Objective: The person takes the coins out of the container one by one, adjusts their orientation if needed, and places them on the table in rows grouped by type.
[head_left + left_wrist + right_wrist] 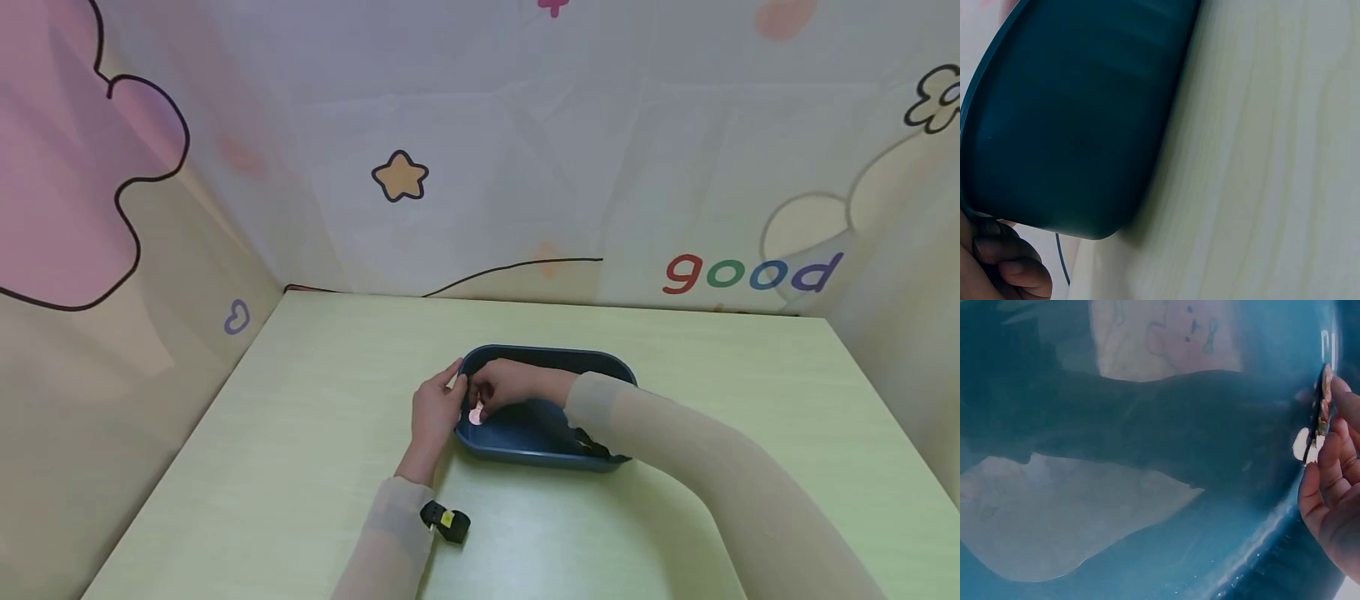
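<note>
A dark blue oblong basin stands on the table, tilt unclear. My left hand grips its left end, thumb at the rim; in the left wrist view the curled fingers show under the rim beside the basin's outer wall. Inside the basin, near that same end, my right hand pinches a small thin piece. Seen edge-on, it has a dark edge, shiny coloured bits and a pale round part; its kind is unclear. In the head view it gleams pinkish white.
The basin's inside mirrors a sleeve and a cartoon drawing; whether it holds water is hard to tell. A pale green table lies around it. Printed cloth hangs behind. A black wrist camera sits on the left sleeve.
</note>
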A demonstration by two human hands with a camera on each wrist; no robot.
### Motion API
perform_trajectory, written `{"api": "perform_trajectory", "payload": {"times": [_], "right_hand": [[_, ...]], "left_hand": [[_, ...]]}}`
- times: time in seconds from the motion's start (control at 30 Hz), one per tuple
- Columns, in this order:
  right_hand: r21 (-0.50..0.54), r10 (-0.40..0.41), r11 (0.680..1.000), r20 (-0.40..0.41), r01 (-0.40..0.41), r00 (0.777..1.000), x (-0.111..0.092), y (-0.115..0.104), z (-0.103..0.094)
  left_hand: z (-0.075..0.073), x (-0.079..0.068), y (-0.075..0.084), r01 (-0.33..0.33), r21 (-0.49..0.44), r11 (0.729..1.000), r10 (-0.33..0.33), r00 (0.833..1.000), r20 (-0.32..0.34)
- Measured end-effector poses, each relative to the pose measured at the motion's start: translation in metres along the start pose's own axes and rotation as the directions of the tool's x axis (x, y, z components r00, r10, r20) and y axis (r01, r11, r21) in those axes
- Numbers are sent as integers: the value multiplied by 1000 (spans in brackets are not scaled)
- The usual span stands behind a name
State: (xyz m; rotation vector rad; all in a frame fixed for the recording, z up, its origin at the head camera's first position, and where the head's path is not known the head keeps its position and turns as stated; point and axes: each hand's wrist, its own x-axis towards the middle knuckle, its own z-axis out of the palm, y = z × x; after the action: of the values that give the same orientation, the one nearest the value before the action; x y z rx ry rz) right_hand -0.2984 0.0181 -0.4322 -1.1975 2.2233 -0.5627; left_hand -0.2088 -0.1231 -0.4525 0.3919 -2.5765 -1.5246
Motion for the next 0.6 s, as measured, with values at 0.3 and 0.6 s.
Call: {"api": "perform_trajectory", "payload": {"times": [0.3,0.6], "right_hand": [[-45,15,999,-5,-15,1000,5,3,8],[-29,-7,1000,15,7,1000,4,1,5]], "left_hand": [[0,1,-3,-15,12,1000,15,1000,-12],[1,0,-3,-37,-9,999,37,999,-21]]}}
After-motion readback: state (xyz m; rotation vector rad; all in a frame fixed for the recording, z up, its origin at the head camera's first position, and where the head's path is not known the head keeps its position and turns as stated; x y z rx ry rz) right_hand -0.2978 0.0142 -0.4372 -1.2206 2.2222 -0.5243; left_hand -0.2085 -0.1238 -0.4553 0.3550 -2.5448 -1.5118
